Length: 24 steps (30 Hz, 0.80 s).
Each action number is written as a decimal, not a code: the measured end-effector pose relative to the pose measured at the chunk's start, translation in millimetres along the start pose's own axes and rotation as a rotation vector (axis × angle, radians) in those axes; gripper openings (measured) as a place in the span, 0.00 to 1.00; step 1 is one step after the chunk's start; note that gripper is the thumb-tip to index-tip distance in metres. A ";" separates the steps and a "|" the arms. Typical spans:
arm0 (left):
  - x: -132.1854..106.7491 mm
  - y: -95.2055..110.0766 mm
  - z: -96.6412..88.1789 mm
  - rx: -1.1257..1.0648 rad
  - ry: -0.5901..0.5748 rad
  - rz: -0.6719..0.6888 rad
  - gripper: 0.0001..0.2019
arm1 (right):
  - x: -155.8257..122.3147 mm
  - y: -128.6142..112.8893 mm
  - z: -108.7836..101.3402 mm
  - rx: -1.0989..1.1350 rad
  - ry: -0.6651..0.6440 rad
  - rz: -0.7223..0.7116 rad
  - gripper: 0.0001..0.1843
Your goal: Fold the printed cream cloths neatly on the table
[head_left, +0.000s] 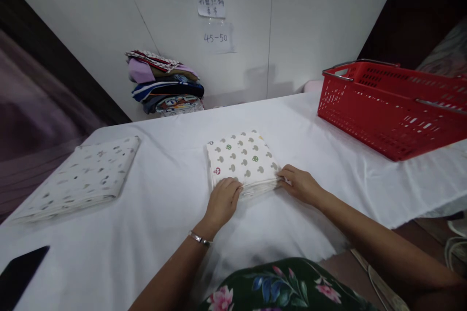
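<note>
A folded white cloth with a mushroom print (244,158) lies flat on the white-covered table (164,233) in front of me. Its layers show along the near edge. My left hand (223,201) has its fingers closed on the near left corner, and a silver bracelet sits on that wrist. At the near right corner, my right hand (299,183) pinches the edge between thumb and fingers. Further left rests a second folded white cloth (87,170) with small dark prints, apart from both hands.
A red perforated basket (386,107) with metal handles stands at the right. Behind the table's far edge is a stack of folded clothes (166,82) by the wall. A dark flat object (22,272) lies at the lower left. Two paper notes (219,38) hang on the wall.
</note>
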State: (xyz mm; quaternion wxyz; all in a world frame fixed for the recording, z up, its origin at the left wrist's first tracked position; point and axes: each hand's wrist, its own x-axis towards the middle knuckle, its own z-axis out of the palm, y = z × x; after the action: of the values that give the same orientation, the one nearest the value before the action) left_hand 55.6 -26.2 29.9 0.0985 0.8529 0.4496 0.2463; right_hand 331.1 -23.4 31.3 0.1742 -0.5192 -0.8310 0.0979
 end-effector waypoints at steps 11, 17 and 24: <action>-3.1 -2.5 1.0 0.045 -0.014 0.040 0.10 | -7.3 -5.5 3.4 -0.122 0.091 -0.024 0.09; -3.0 -2.1 1.9 0.067 -0.012 0.039 0.11 | -6.7 -1.4 -0.3 -0.075 0.070 -0.047 0.09; -3.2 -2.2 2.1 0.076 -0.016 0.048 0.10 | -9.0 0.7 0.9 0.029 0.026 -0.093 0.09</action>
State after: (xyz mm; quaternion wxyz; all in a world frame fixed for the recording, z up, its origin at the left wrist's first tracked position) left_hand 53.6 -27.5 26.1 0.0638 0.8684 0.4374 0.2248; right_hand 335.0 -31.1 28.5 0.1969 -0.4788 -0.8503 0.0951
